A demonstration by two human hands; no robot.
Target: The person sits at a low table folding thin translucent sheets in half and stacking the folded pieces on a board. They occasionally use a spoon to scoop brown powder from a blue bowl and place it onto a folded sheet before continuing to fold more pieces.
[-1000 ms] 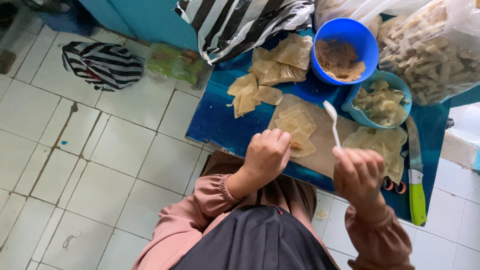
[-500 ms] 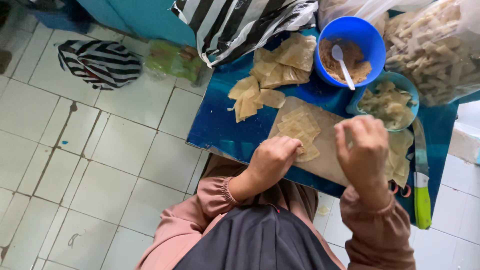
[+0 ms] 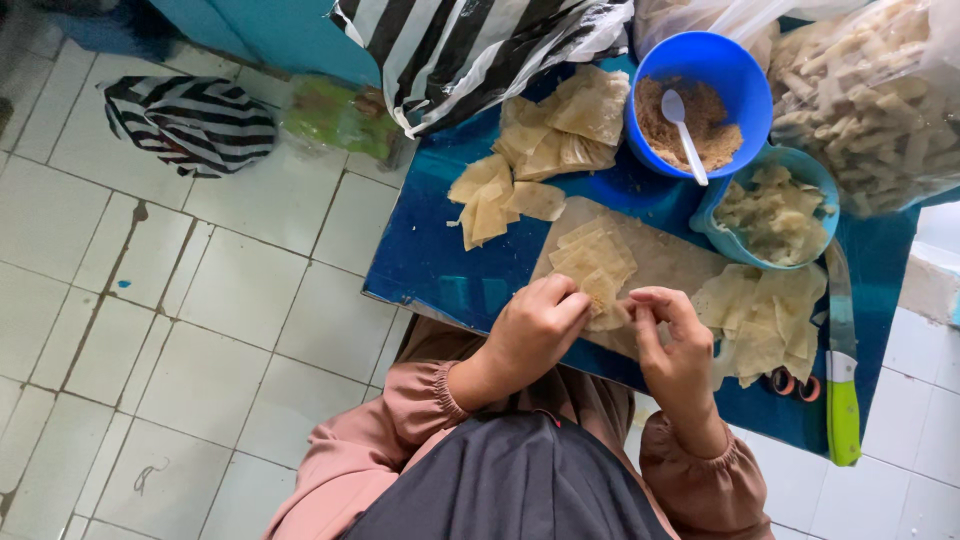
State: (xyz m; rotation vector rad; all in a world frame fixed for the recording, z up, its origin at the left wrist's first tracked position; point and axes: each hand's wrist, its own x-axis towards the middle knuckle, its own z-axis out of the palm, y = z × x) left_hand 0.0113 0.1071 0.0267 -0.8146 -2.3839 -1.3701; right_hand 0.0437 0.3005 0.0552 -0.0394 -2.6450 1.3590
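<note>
Where the tiled floor [image 3: 200, 330] meets the blue table [image 3: 440, 260], striped black-and-white bags: one bundled far left on the tiles [image 3: 190, 118], one draped over the table's top edge [image 3: 470, 45]. Further right, a clear bag of pale sticks [image 3: 880, 100] at the top corner. On the wooden board [image 3: 680, 262], a small dough wrapper [image 3: 603, 295], pinched between both hands. Left hand [image 3: 535, 325] curled, fingertips gripping its left edge; right hand [image 3: 675, 340] likewise, nipping its right edge.
</note>
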